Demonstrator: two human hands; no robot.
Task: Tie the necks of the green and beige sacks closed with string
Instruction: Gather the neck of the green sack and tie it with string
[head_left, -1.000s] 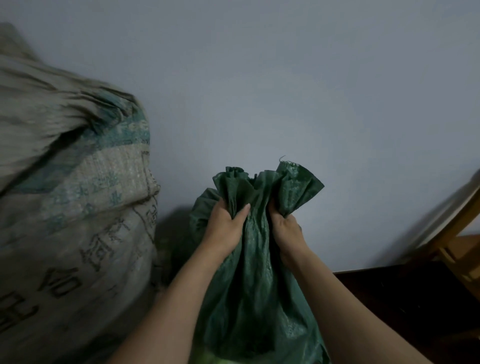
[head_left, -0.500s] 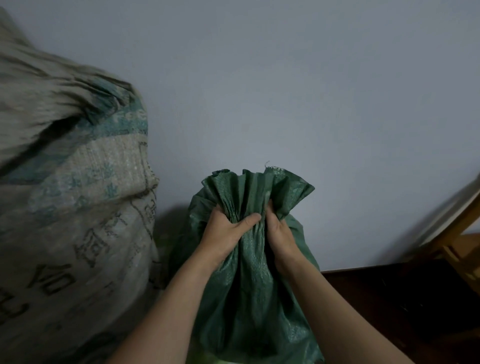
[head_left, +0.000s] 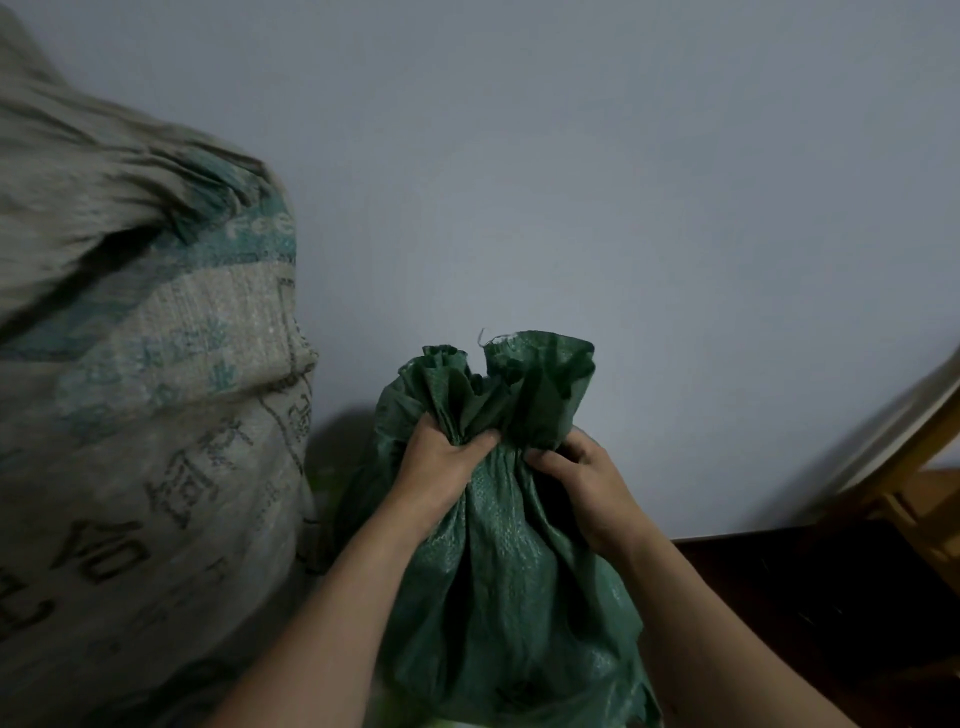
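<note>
Sackcloth of the green sack (head_left: 504, 582), stood upright at centre before the wall (head_left: 623, 208), is gathered into a pleated neck (head_left: 511, 415). The neck is gripped by the left hand (head_left: 441, 462) with curled fingers and pinched alongside by the right hand (head_left: 587, 483), seemingly so that a narrow waist is kept for string, none of which is seen. The beige sack (head_left: 156, 415) is stood just left; a wooden frame (head_left: 930, 457) is leaned at right.

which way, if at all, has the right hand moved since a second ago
Yes, slightly: the right hand has shifted a little right and down, nearer the dark floor, still gripping the green sack at its neck.
</note>
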